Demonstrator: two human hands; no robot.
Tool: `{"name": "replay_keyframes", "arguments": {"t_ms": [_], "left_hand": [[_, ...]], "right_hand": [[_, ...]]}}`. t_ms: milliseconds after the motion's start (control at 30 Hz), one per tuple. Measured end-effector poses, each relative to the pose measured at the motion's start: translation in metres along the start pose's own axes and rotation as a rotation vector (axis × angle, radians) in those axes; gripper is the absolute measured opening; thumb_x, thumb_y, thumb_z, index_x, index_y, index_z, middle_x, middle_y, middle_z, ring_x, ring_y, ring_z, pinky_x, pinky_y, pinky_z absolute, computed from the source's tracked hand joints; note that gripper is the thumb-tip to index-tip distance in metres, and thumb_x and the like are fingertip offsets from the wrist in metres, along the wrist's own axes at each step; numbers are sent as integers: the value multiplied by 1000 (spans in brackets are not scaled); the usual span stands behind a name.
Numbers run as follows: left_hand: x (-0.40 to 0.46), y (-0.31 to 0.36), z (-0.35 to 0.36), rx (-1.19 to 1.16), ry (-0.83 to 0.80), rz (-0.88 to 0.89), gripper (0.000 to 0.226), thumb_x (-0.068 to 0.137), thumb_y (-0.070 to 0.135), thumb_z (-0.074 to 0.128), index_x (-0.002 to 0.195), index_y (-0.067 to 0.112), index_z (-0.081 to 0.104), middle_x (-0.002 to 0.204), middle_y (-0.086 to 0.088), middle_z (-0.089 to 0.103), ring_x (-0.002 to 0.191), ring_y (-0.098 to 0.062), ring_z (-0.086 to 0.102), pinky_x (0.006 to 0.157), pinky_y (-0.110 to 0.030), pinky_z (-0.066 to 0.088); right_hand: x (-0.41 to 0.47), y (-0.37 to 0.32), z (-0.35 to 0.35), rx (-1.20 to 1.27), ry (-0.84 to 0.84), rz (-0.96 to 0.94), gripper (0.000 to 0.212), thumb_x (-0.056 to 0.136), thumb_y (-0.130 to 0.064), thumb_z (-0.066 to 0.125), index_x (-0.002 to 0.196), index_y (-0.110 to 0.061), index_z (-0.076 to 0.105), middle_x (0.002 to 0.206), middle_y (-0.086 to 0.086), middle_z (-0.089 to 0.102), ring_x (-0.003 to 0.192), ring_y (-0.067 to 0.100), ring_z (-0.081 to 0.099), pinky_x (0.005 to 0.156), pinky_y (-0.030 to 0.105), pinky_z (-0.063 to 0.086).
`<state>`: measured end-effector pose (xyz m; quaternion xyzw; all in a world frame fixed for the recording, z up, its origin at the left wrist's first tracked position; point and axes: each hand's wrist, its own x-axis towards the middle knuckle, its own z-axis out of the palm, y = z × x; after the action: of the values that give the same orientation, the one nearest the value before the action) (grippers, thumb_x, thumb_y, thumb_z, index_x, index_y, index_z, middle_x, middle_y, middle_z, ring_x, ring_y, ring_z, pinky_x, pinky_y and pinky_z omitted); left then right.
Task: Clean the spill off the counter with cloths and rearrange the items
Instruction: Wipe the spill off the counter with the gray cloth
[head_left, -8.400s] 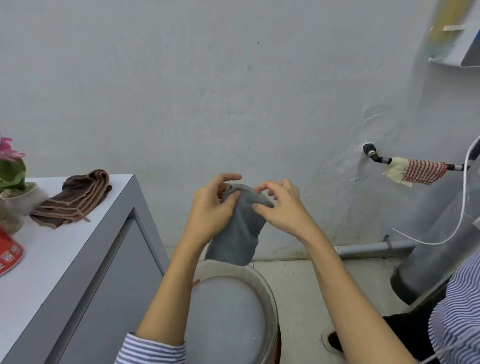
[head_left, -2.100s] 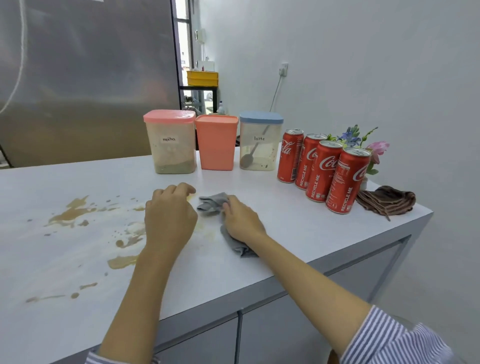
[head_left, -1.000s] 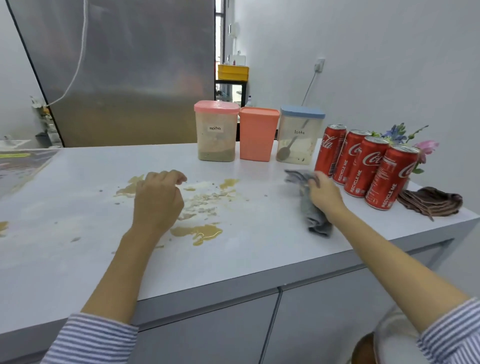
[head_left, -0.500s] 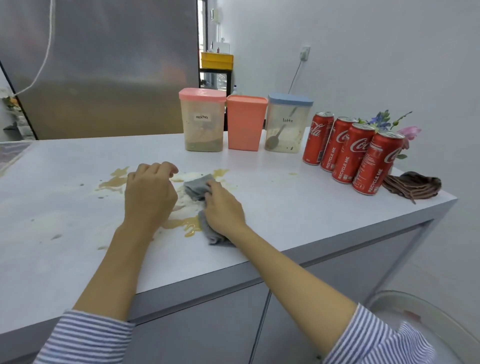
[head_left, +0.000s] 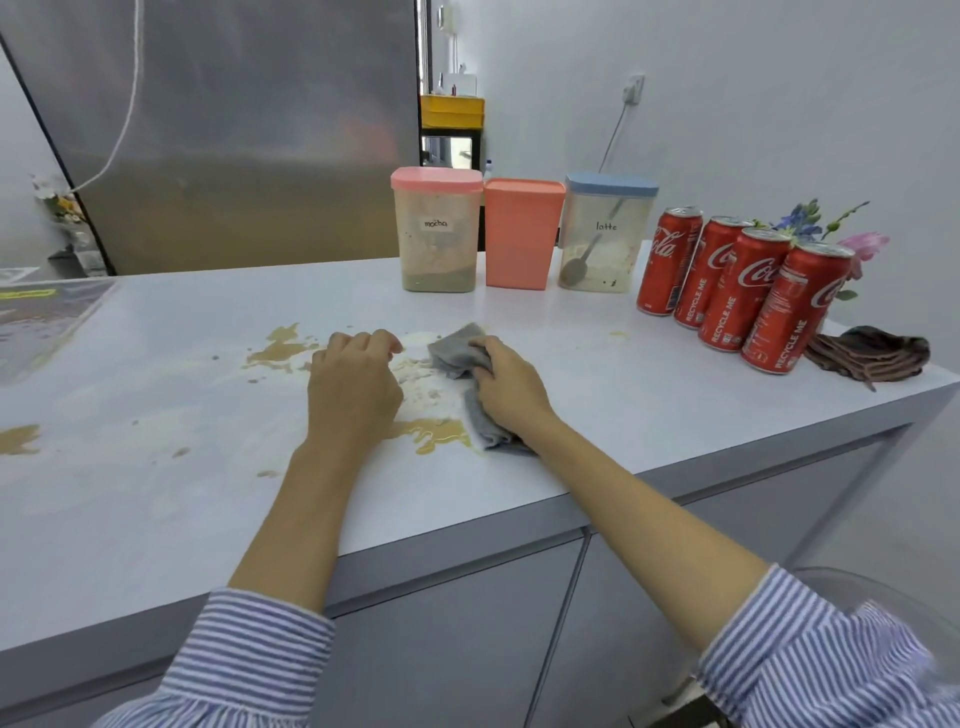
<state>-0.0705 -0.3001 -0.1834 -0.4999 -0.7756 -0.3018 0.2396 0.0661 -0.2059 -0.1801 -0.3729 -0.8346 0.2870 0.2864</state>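
My right hand presses a grey cloth flat on the white counter, at the right edge of a brown and whitish spill. More brown puddles lie to the left. My left hand rests on the counter just left of the cloth, fingers curled in, holding nothing. A brown cloth lies crumpled at the far right corner. At the back stand three containers: mocha, plain orange and latte. Several red cola cans stand in a row beside them.
A small pot of flowers sits behind the cans. The counter's front edge runs close below my forearms. A steel fridge door rises behind the counter. A round bin shows below at the right.
My right hand swept the grey cloth from near the cans leftward into the spill and stays there. My left hand has hardly moved on the counter.
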Motion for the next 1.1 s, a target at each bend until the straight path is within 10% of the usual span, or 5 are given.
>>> {"name": "replay_keyframes", "arguments": {"t_ms": [400,567,767,1100], "left_hand": [[-4,3,-3,-30,-24,-7,52,66,4,25,100,5,65,93,-10,68,98,-35,53,80,-41,37],[-3,6,-3,-44,-37,8,52,66,3,26,99,4,65,92,-11,69,95,-35,54,77,-41,38],[-3,7,-3,-59,-52,31,53,65,2,25,100,4,65,91,-12,69,96,-36,54,78,-41,38],[-1,5,-4,-30,-20,51,42,69,-2,33,96,4,65,88,-12,68,90,-37,56,73,-42,40]], "right_hand": [[-17,22,-35,-113,186,183,52,80,7,43,129,-11,48,126,14,56,115,32,51,87,32,41],[-19,-10,-10,191,28,57,43,88,7,40,124,-11,55,126,8,58,116,24,52,78,14,35],[-37,38,-83,74,336,227,34,94,-1,40,125,-11,51,126,7,57,109,20,51,79,20,34],[-15,-25,14,-10,28,124,43,92,-4,39,134,-14,41,134,8,50,120,28,48,86,27,36]]}}
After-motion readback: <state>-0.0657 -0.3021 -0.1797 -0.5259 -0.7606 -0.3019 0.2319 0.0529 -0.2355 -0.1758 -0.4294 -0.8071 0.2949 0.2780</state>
